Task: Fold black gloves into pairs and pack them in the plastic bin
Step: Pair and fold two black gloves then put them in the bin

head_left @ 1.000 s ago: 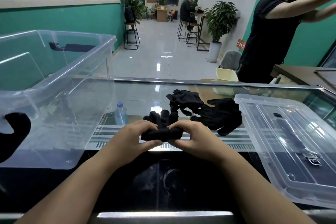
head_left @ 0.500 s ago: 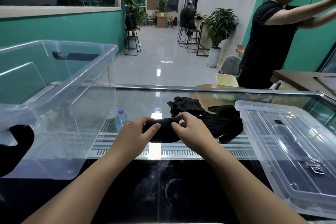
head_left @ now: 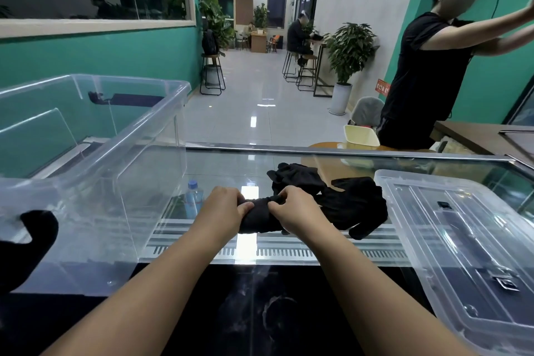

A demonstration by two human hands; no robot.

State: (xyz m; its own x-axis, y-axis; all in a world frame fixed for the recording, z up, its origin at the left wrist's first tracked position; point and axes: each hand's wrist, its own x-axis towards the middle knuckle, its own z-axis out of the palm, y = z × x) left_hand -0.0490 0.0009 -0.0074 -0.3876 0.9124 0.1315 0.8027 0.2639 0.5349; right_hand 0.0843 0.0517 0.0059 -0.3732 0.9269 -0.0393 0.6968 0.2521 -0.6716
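Observation:
A rolled bundle of black gloves (head_left: 260,215) lies on the glass counter between my hands. My left hand (head_left: 224,208) grips its left end and my right hand (head_left: 294,208) pinches its right end, fingers curled over the cloth. Behind and to the right lies a loose heap of black gloves (head_left: 341,199). The clear plastic bin (head_left: 95,170) stands at the left, with a black glove (head_left: 26,243) showing at its near left corner.
The bin's clear lid (head_left: 462,243) lies flat at the right. A small water bottle (head_left: 194,202) shows beneath the glass counter (head_left: 231,162). A person in black stands beyond the counter's right end, beside a round wooden table with a cream tub (head_left: 361,135).
The glove fingers that stuck up from the bundle have been rolled in, so the bundle is now a compact roll. Both hands stayed on it and shifted slightly away from me.

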